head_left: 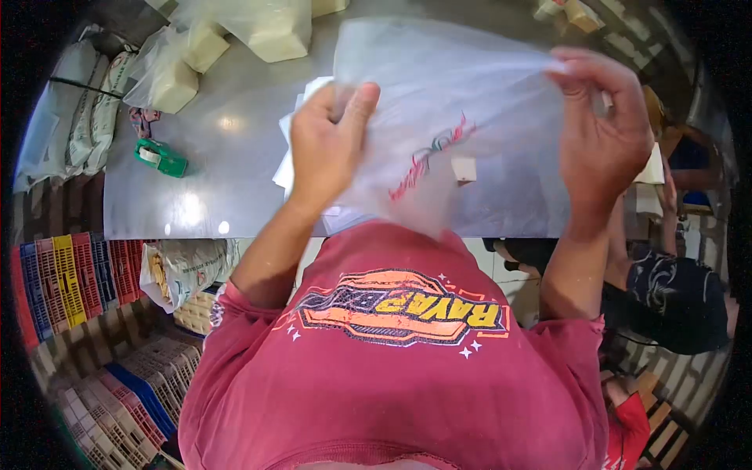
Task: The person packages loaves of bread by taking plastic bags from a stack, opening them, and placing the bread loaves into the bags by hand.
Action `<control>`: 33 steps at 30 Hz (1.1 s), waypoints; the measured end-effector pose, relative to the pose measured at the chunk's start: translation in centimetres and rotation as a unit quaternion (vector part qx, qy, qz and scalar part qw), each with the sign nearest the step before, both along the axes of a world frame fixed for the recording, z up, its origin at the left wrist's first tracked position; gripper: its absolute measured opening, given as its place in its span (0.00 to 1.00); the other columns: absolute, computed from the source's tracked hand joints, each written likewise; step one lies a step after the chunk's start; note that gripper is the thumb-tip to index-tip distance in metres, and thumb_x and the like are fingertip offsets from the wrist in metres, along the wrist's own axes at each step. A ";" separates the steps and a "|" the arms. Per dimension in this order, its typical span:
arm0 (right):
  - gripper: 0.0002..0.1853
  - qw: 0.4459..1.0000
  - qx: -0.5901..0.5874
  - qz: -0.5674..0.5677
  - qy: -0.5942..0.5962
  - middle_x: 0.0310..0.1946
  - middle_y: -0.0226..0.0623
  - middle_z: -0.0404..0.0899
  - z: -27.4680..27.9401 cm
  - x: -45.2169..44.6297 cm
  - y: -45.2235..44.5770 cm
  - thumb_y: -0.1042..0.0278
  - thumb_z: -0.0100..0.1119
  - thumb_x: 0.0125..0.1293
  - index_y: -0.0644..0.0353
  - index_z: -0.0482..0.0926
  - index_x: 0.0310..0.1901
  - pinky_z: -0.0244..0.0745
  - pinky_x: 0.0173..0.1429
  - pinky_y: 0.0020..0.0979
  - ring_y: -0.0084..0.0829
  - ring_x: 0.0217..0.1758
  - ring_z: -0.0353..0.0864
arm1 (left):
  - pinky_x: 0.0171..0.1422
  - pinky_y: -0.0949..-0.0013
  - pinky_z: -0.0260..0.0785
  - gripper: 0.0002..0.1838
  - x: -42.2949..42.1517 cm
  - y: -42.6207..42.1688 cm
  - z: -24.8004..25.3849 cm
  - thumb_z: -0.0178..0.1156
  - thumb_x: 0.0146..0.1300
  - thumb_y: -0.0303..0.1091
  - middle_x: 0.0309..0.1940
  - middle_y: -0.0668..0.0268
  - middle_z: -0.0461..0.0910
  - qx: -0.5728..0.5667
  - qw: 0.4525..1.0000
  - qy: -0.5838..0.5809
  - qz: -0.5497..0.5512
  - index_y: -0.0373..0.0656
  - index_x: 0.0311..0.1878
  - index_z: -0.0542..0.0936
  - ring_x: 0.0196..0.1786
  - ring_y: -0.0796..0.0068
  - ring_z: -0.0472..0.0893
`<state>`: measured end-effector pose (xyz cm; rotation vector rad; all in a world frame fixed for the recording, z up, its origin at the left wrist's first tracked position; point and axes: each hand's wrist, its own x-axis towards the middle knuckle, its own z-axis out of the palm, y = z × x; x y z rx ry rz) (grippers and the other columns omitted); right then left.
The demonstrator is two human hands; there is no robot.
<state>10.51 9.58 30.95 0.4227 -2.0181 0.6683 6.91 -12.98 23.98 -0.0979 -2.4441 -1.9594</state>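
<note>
A clear plastic bag [439,86] with red and green printing is stretched between my two hands above the metal table [227,172]. My left hand [327,145] grips its left side, thumb over the film. At the upper right corner, my right hand [601,117] pinches the film between thumb and fingertips. Under and beside my left hand lie several white sheets [286,168], partly hidden; whether they are paper or plastic I cannot tell. A small cream-coloured block [464,170] shows by the lower part of the bag.
Plastic bags with pale blocks [274,39] stand at the table's far left. A green tape dispenser [160,158] lies near the left edge. Stacked plastic crates [70,282] and a filled sack [188,270] are below left. Another person [674,298] is close by on the right.
</note>
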 end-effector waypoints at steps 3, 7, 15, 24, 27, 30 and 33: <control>0.03 0.984 0.160 0.078 -0.007 0.36 0.38 0.82 1.6 0.4 -1.3 0.79 0.63 0.62 0.67 0.79 0.35 0.76 0.43 0.24 0.24 0.36 0.81 | 0.28 0.76 0.63 0.10 -3.0 -1.4 -0.1 0.63 0.64 0.37 0.24 0.71 0.77 -0.067 0.964 0.207 -0.151 0.39 0.35 0.80 0.25 0.83 0.72; 0.06 0.954 -0.124 0.128 -0.242 0.34 0.34 0.79 1.1 1.0 -2.8 0.73 0.62 0.64 0.65 0.79 0.31 0.74 0.44 0.28 0.24 0.41 0.79 | 0.35 0.76 0.70 0.09 -5.3 -1.8 4.4 0.62 0.63 0.33 0.32 0.68 0.81 -0.185 0.804 0.458 -0.331 0.39 0.42 0.79 0.30 0.81 0.78; 0.09 0.654 -0.321 0.599 -0.332 0.40 0.30 0.76 -6.5 -4.5 5.1 0.67 0.55 0.68 0.59 0.76 0.47 0.70 0.50 0.30 0.27 0.41 0.75 | 0.41 0.75 0.75 0.12 -11.3 0.2 -2.7 0.57 0.65 0.28 0.48 0.61 0.79 0.433 0.722 -0.212 -0.496 0.41 0.52 0.76 0.43 0.74 0.81; 0.16 0.612 -0.669 0.189 -0.377 0.46 0.35 0.76 -19.7 -5.5 7.4 0.73 0.48 0.71 0.56 0.67 0.59 0.74 0.54 0.35 0.28 0.48 0.76 | 0.47 0.71 0.78 0.18 -7.2 4.1 -15.7 0.51 0.68 0.23 0.51 0.56 0.75 0.429 0.897 -0.048 -0.092 0.40 0.60 0.66 0.50 0.69 0.79; 0.17 0.502 -0.783 0.198 -0.310 0.45 0.37 0.76 -22.5 -3.4 7.1 0.74 0.53 0.68 0.57 0.67 0.58 0.76 0.51 0.33 0.28 0.46 0.77 | 0.51 0.62 0.80 0.24 -6.0 5.1 -15.9 0.45 0.69 0.20 0.54 0.54 0.71 0.633 0.728 -0.263 0.027 0.41 0.67 0.55 0.51 0.62 0.79; 0.17 0.472 -0.771 0.129 -0.408 0.40 0.40 0.78 -23.1 -0.2 7.0 0.78 0.52 0.66 0.62 0.67 0.57 0.78 0.45 0.28 0.29 0.39 0.79 | 0.52 0.69 0.80 0.21 -4.1 3.9 -17.4 0.50 0.67 0.19 0.47 0.58 0.75 0.514 0.786 -0.342 0.022 0.40 0.62 0.64 0.48 0.68 0.80; 0.13 0.544 -0.702 0.056 -0.456 0.35 0.34 0.79 -21.8 2.8 5.3 0.77 0.54 0.66 0.64 0.74 0.51 0.76 0.39 0.26 0.28 0.33 0.79 | 0.39 0.72 0.75 0.14 -0.2 3.5 -16.0 0.50 0.65 0.23 0.39 0.62 0.77 0.300 0.891 -0.334 -0.063 0.39 0.54 0.70 0.39 0.71 0.80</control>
